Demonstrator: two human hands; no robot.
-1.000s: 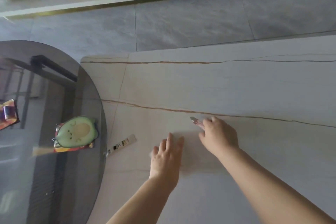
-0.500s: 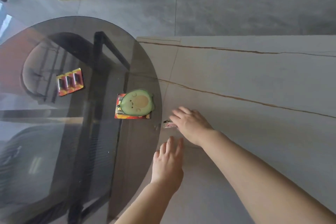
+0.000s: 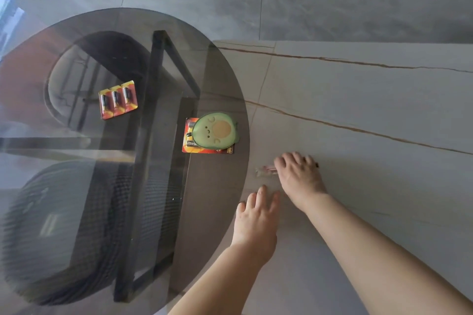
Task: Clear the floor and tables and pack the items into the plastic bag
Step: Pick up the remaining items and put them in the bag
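I'm on the floor stage: my right hand [image 3: 298, 174] is down on the tile [image 3: 358, 115] just beside the glass table [image 3: 76, 186], fingers curled over a small pinkish wrapper [image 3: 265, 170], and I judge it is pinching it, though the fingertips are hidden. My left hand [image 3: 256, 217] hovers flat and relaxed nearby, holding nothing. The bag is out of view. Next I'd lift the wrapper clear and find the bag; an avocado pouch [image 3: 216, 133] lying on one battery pack [image 3: 204, 149] and a second battery pack [image 3: 118, 100] wait on the table.
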